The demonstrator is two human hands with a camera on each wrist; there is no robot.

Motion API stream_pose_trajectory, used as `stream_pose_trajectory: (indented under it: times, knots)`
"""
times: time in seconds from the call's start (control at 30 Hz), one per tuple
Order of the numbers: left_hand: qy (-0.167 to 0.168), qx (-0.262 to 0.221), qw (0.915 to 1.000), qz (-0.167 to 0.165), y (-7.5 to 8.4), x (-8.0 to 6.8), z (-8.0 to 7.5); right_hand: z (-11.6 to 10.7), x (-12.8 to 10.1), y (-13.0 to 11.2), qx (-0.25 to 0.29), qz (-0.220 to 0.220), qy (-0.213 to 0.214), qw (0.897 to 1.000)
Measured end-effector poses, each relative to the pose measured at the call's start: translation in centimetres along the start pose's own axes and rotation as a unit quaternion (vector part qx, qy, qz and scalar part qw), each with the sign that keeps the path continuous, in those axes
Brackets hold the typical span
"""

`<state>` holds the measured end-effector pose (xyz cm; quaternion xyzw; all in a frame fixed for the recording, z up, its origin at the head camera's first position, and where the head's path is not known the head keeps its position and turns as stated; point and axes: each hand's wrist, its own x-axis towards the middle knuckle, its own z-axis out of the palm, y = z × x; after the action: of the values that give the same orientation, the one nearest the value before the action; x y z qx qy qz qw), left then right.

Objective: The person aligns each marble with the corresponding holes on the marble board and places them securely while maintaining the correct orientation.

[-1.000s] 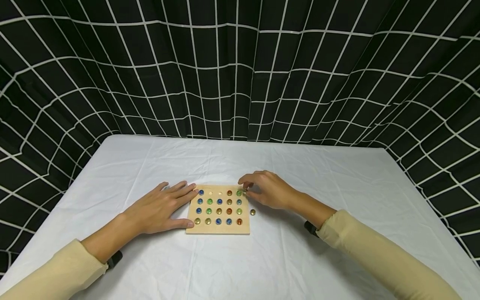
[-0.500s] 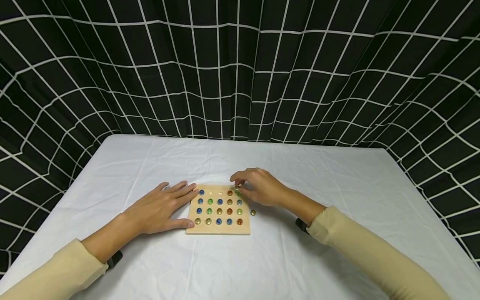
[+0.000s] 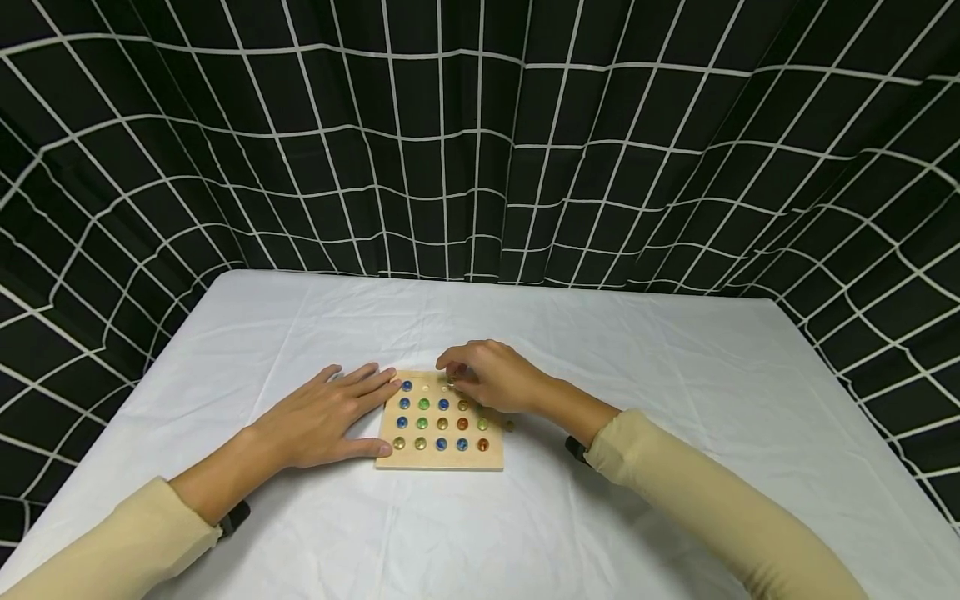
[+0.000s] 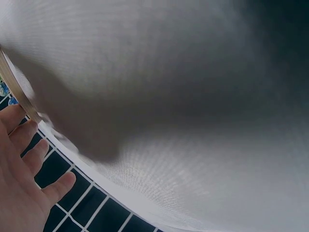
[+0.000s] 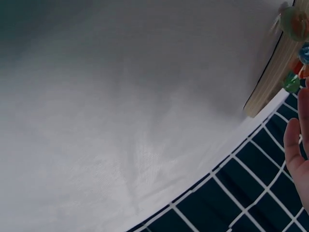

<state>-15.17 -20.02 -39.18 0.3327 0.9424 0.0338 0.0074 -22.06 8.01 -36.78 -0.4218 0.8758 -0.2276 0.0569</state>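
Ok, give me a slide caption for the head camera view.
Left hand steadies a wooden marble board on a white tablecloth while the right hand works over its top row.

- A white cloth (image 3: 637, 375) covers the table, creased and faintly wrinkled across its whole surface (fold lines run both ways across it).
- A black curtain (image 3: 480, 142) with a white grid hangs behind the table and wraps round its left and right sides; its lines bend and sag with the folds.
- In the left wrist view the cloth (image 4: 193, 96) fills most of the picture, with a dark shadow across it, and the curtain (image 4: 82, 203) shows below its edge.
- In the right wrist view the cloth (image 5: 120, 96) again fills most of the picture, and the curtain (image 5: 231, 193) lies past its edge at lower right.
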Motion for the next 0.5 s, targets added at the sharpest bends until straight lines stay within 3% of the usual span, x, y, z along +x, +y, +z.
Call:
stream_pose_trajectory:
  times: [0.5]
  knots:
    - [-0.008,-0.004,0.9999,-0.005,-0.1,0.1,-0.1,0.6,1.2,-0.6,-0.007,-0.01,-0.017,1.0]
